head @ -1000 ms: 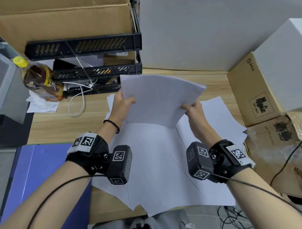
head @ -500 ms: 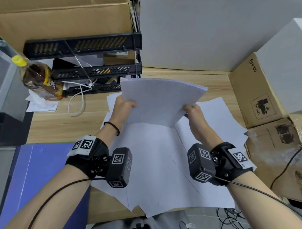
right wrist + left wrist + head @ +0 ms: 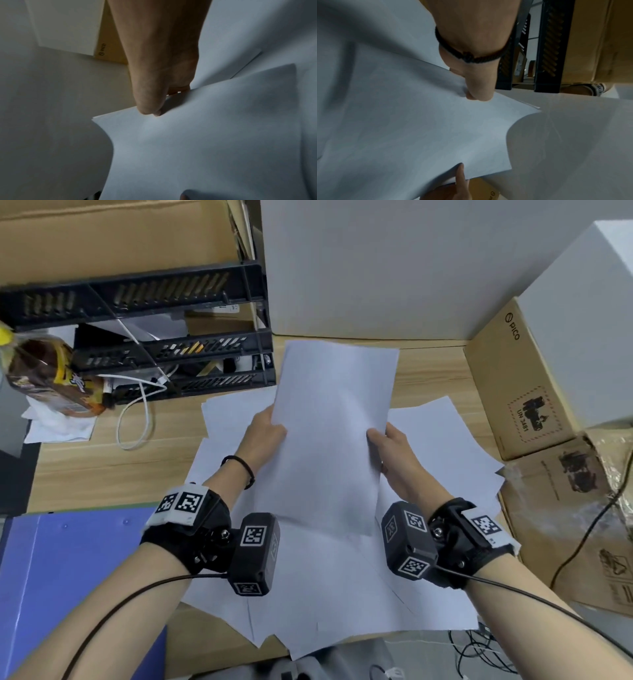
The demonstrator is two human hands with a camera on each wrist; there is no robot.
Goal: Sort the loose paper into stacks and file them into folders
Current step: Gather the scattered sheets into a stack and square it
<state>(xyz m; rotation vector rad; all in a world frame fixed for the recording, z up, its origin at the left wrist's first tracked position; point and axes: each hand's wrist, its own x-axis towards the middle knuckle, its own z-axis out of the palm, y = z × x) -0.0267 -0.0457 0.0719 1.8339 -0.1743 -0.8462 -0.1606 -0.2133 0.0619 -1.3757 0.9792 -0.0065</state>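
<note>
- Paper stack [image 3: 334, 436] held above the desk [image 3: 102, 470], long side running away from the person, a slight bow across its middle.
- Left hand [image 3: 262, 440] grips the stack's left edge, thumb on top and the other fingers beneath; in the left wrist view the thumb [image 3: 477, 88] presses down on the top sheet.
- Right hand [image 3: 394, 453] grips the right edge the same way, thumb on top.
- Loose sheets [image 3: 342, 587] lie spread and overlapping on the desk under the held stack, some hanging over the near edge.
- Blue folder [image 3: 68, 577] lies flat at the near left, just beside the loose sheets.
- Black letter trays [image 3: 164, 344] stand at the far left, with a bottle [image 3: 51, 374] and a white cable [image 3: 137, 419] beside them.
- Cardboard boxes [image 3: 520, 385] sit at the right.
</note>
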